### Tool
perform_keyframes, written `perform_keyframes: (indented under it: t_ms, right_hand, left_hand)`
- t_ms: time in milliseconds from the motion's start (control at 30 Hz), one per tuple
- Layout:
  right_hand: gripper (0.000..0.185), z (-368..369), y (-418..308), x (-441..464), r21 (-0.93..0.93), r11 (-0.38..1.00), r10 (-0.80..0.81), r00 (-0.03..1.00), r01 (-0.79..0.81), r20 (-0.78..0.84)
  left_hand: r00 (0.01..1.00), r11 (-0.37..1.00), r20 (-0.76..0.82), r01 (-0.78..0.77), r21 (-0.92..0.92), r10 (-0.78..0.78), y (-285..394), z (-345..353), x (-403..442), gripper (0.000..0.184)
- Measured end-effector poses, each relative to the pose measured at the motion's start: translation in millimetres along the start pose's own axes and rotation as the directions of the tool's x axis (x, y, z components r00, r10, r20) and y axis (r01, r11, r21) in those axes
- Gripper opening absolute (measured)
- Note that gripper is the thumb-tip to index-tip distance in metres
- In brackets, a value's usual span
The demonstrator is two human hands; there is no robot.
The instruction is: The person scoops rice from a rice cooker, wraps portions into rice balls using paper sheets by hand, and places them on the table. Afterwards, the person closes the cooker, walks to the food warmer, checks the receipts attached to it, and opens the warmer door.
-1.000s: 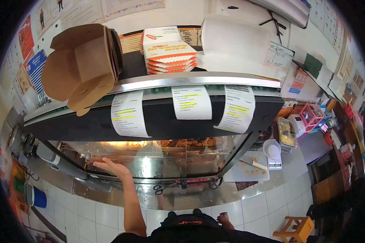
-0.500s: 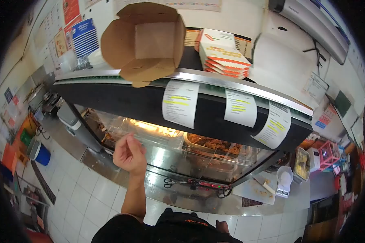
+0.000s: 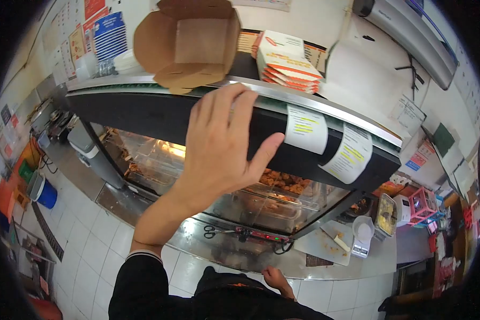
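My left hand is raised in front of the warming cabinet's black top panel, back of the hand toward me. Its fingers are stretched out, with the tips at the metal rail, and the thumb points right. The hand covers the place of the leftmost receipt; whether it touches that paper I cannot tell. Just right of the thumb hangs a receipt with yellow marks, and beyond it another receipt. My right hand is low by my body, fingers curled; what is in it, if anything, is hidden.
An open cardboard box and a stack of folded printed cartons stand on the cabinet top. Fried food lies behind the glass. Scissors, a cutting board with a knife and a scale sit on the counter.
My left hand has risen from before the glass to the top rail, its curled fingers now stretched out, covering the leftmost receipt. My right hand has come further into view.
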State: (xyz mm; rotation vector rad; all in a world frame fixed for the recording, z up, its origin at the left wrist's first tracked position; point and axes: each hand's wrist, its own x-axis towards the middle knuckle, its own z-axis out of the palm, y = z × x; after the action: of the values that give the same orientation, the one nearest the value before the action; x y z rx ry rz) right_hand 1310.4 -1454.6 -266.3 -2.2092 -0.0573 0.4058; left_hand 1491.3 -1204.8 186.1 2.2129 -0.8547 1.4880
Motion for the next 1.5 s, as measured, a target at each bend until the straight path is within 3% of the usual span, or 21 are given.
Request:
perform_keyframes:
  t_ms: [133, 300, 500, 567, 600, 667, 700, 733, 767, 833, 933, 1000, 1033, 1067, 1133, 1200, 1300, 1367, 1400, 1467, 1500]
  right_hand:
    - [0.023, -8, -21, -7, 0.035, 0.997, 0.073, 0.995, -0.07, -0.061]
    - [0.022, -5, -19, -16, 0.032, 0.999, 0.01, 0.994, -0.006, -0.107]
    - [0.028, -42, -57, -20, -0.056, 0.997, -0.059, 0.997, 0.056, -0.041]
    - [0.028, -55, -74, -20, -0.015, 0.988, -0.154, 0.982, 0.153, -0.109]
    - [0.028, -60, -81, -19, -0.014, 0.989, -0.148, 0.984, 0.147, -0.101]
    - [0.019, -70, -92, -12, 0.069, 0.986, -0.148, 0.986, 0.154, -0.078]
    - [0.019, -73, -99, -8, 0.066, 0.987, -0.145, 0.988, 0.149, -0.059]
    - [0.023, -74, -107, -2, 0.088, 0.984, -0.158, 0.987, 0.157, 0.013]
    - [0.036, -73, -115, 3, 0.113, 0.98, -0.172, 0.981, 0.162, 0.088]
    - [0.038, -72, -124, 13, 0.097, 0.981, -0.174, 0.982, 0.166, 0.078]
    - [0.043, -66, -144, 20, 0.052, 0.978, -0.202, 0.979, 0.203, -0.029]
    - [0.048, -55, -161, 26, 0.022, 0.97, -0.238, 0.968, 0.24, -0.081]
    - [0.05, -46, -171, 28, 0.012, 0.965, -0.258, 0.961, 0.261, -0.101]
    - [0.052, -35, -182, 30, 0.005, 0.96, -0.277, 0.953, 0.279, -0.119]
    - [0.056, -12, -214, 39, -0.01, 0.943, -0.33, 0.928, 0.334, -0.175]
    - [0.061, 14, -248, 52, -0.03, 0.918, -0.39, 0.885, 0.396, -0.254]
    - [0.068, 56, -297, 79, -0.083, 0.871, -0.473, 0.781, 0.484, -0.408]
    - [0.071, 83, -330, 104, -0.111, 0.846, -0.511, 0.73, 0.522, -0.454]
    - [0.08, 95, -337, 124, -0.313, 0.805, -0.593, 0.663, 0.504, -0.457]
    - [0.091, 121, -351, 165, -0.494, 0.739, -0.668, 0.594, 0.459, -0.448]
    - [0.096, 135, -361, 188, -0.548, 0.757, -0.645, 0.542, 0.356, -0.539]
  left_hand:
    - [0.996, 0.994, -0.067, -0.061, -0.091, 0.055, -2, 8, 0, 0.054]
    - [0.999, 0.982, 0.042, -0.02, -0.188, 0.028, 0, 2, 4, 0.052]
    - [0.987, 0.966, -0.137, -0.111, -0.234, 0.081, 22, -24, -31, 0.036]
    - [0.957, 0.775, -0.205, -0.287, -0.563, 0.205, 24, -22, -50, 0.023]
    - [0.96, 0.777, -0.199, -0.277, -0.565, 0.198, 29, -23, -53, 0.023]
    - [0.989, 0.374, -0.117, -0.144, -0.916, 0.093, 47, -22, -57, 0.015]
    - [0.991, 0.383, -0.109, -0.131, -0.915, 0.078, 59, -21, -57, 0.015]
    - [0.998, -0.003, -0.004, -0.004, -1.0, -0.056, 75, -19, -54, 0.015]
    - [0.979, -0.398, 0.14, 0.072, -0.914, -0.146, 89, -19, -51, 0.015]
    - [0.893, -0.817, 0.437, 0.173, -0.55, -0.105, 115, -40, -34, 0.017]
    - [0.897, -0.859, 0.434, 0.158, -0.486, -0.081, 128, -44, -22, 0.03]
    - [0.914, -0.865, 0.06, -0.358, -0.351, -0.402, 144, -35, -23, 0.031]
    - [0.84, -0.823, -0.39, -0.497, -0.274, -0.377, 138, -5, -13, 0.025]
    - [0.832, -0.791, -0.383, -0.526, -0.313, -0.402, 124, -12, -35, 0.025]
    - [0.981, -0.85, 0.166, -0.001, -0.527, -0.104, 79, -58, -77, 0.025]
    - [0.898, -0.854, 0.422, 0.122, -0.505, -0.121, 59, -81, -117, 0.022]
    - [0.799, -0.562, 0.551, 0.348, -0.75, -0.24, 19, -100, -199, 0.029]
    - [0.658, -0.541, 0.639, 0.394, -0.743, -0.399, -3, -123, -259, 0.029]
    - [0.658, -0.536, 0.632, 0.388, -0.75, -0.408, -15, -138, -285, 0.029]
    - [0.395, -0.583, 0.706, 0.398, -0.709, -0.588, -42, -173, -334, 0.028]
    - [0.401, -0.579, 0.707, 0.406, -0.707, -0.583, -57, -192, -359, 0.028]
